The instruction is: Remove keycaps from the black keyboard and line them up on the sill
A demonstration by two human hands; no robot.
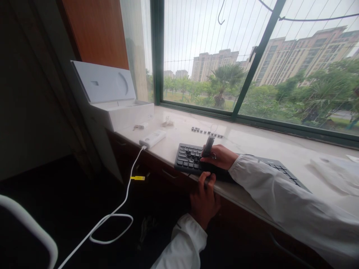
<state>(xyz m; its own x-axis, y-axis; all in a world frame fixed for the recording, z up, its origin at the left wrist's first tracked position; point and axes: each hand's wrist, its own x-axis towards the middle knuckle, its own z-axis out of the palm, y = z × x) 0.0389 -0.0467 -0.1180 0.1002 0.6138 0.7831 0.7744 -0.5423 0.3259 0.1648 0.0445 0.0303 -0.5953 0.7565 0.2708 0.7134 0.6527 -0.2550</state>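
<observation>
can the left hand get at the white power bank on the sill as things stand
Probably yes: the left hand only grips the keyboard's front edge, and the sill between it and the white power bank looks bare; its cable hangs off the edge.

**Pale stone window sill, pretty cluttered**

Everything sits on a long, light marble-looking sill [252, 142] under the window. At the far left end there's an open white box [120, 112] with its lid tipped up. Just in front of that lie a small white power bank [153, 138], with a white cable [123, 194] hanging off the edge, and some tiny bits I can't make out. A black keyboard [189, 158] lies near the front edge, and a short row of loose keycaps [206, 132] sits behind it. Crumpled clear plastic [333, 173] lies at the right.
</observation>
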